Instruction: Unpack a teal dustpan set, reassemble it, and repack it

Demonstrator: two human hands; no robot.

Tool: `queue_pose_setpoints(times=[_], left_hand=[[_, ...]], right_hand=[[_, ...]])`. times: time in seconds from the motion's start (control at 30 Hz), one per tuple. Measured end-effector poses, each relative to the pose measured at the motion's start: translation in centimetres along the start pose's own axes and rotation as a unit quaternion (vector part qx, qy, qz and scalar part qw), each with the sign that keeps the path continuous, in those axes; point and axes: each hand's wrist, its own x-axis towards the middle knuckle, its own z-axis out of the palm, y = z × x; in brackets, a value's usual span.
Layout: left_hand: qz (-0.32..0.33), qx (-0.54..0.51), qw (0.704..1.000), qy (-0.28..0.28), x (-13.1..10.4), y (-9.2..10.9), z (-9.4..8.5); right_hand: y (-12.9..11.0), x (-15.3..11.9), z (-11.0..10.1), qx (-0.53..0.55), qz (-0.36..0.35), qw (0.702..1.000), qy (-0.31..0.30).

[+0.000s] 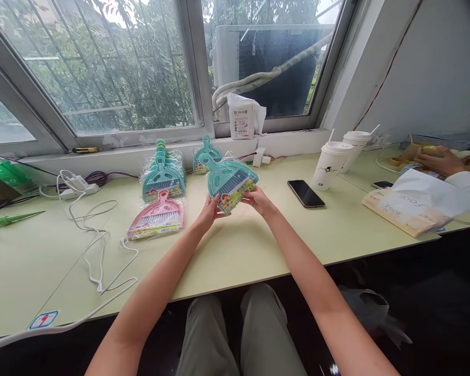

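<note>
So I'm looking down through the head camera at a pale yellow-green desk (243, 250) pushed up against a window (133, 68), with leaves and some white pipes visible behind the glass. Up on the sill there's a white package (243, 117) in clear plastic, and a yellow cutter (85, 150) lies farther left. Front and center, both hands are closed on one wrapped teal dustpan set (229, 180), held up over the desk and tilted, handle toward the upper left. The left hand (211, 210) grips its lower left, the right hand (256, 199) pinches the lower right edge, so they're near each other but apart. Just left of that is a pink dustpan set (156, 216), also bagged, in front of a row of teal sets (163, 177), plus another teal set (206, 154) lying behind the held one. White cables (97, 235) sprawl across the left side. Over on the right I've got a black phone (305, 194), two white lidded cups with straws (331, 164), a tissue pack (403, 209), and another person's hand (441, 159) at the far edge.
</note>
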Motion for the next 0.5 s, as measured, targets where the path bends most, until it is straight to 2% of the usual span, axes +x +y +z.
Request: queue_pose_setpoints(times=[0.17, 0.4, 0.5], left_hand=[[0.005, -0.002, 1.000, -0.012, -0.2, 0.2, 0.3], [0.017, 0.052, 0.998, -0.042, -0.9, 0.6, 1.0], [0.003, 0.032, 0.999, -0.033, -0.8, 0.4, 0.9]], right_hand=[[0.3, 0.2, -0.1, -0.003, -0.005, 1.000, 0.007], [0.6, 0.2, 0.1, -0.004, 0.001, 1.000, 0.031], [0.5, 0.2, 0.1, -0.013, 0.010, 0.999, 0.043]])
